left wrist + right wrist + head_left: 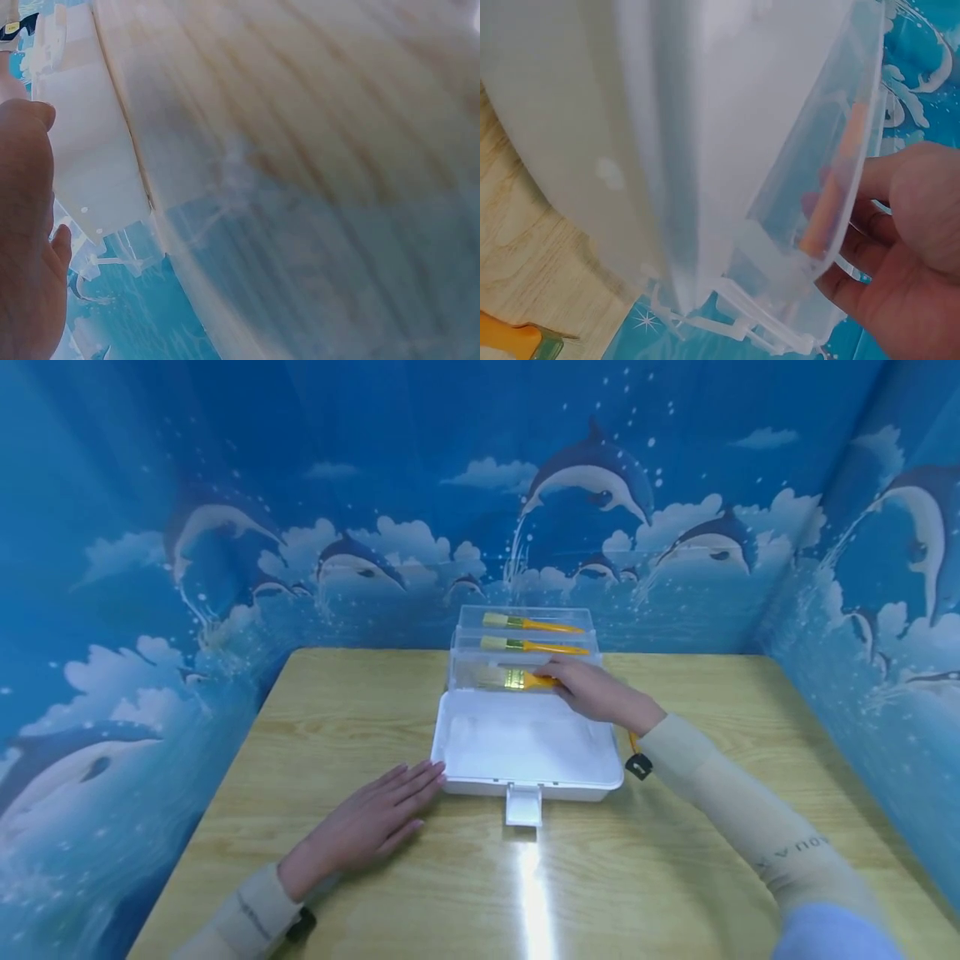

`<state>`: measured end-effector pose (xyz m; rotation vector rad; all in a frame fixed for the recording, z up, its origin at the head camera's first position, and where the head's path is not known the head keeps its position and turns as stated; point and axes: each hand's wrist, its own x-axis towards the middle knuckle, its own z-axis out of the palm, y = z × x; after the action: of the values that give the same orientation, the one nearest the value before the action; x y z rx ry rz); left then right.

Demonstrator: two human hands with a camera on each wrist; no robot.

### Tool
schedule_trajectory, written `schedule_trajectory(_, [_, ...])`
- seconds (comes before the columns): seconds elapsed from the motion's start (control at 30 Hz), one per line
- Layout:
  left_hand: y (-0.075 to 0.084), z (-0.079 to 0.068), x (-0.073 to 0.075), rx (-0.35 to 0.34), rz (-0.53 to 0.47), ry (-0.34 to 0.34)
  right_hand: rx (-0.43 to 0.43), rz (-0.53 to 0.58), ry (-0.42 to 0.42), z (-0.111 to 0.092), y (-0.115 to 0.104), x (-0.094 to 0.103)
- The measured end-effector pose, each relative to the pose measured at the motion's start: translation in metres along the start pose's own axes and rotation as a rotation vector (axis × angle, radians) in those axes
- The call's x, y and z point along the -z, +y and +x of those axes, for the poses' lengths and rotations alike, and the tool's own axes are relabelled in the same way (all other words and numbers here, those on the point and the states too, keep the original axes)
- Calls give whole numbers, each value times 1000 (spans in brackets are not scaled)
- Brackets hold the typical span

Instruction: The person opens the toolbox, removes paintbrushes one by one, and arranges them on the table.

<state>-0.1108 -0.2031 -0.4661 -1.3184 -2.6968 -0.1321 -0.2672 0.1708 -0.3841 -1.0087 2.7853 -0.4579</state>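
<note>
A white plastic box [525, 787] with a front latch [523, 806] stands opened out on the wooden table. Behind its white compartment rise stepped translucent trays [468, 677]. The upper two steps each hold a paintbrush [551, 647] with an orange handle and pale bristles. My right hand [592, 689] pinches the orange handle of a wider paintbrush [517, 679] in the nearest tray. Through the clear tray wall [840, 240], fingertips show beside that handle. My left hand [375, 814] lies with straight fingers, its fingertips right at the box's front left corner.
Another orange-handled brush [510, 337] lies on the table to the right of the box, partly hidden by my right arm in the head view. Blue dolphin-print sheets [420, 485] enclose the table [337, 718] at the back and both sides.
</note>
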Motion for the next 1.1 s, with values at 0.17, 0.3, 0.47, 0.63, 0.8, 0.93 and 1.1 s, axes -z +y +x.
schedule_trajectory(0.17, [-1,1,1,-2,-2,-3,-14,20,1,-5,2,8])
schedule_trajectory(0.3, [-1,2,1,2,-10,-15,-14,33,13,-7,5,9])
schedule_trajectory(0.47, [-1,1,0,1,-10,-12,-3,53,14,-10,6,7])
schedule_trajectory(0.63, [-2,0,0,9,-13,-6,-8,58,20,-13,8,6])
schedule_trajectory(0.8, [-3,0,-1,9,-11,-19,-25,81,16,-15,8,7])
schedule_trajectory(0.93, [-2,1,0,1,-14,-9,-37,111,28,-20,10,8])
schedule_trajectory(1.1, [-2,2,1,-14,-4,3,-30,128,41,-24,13,11])
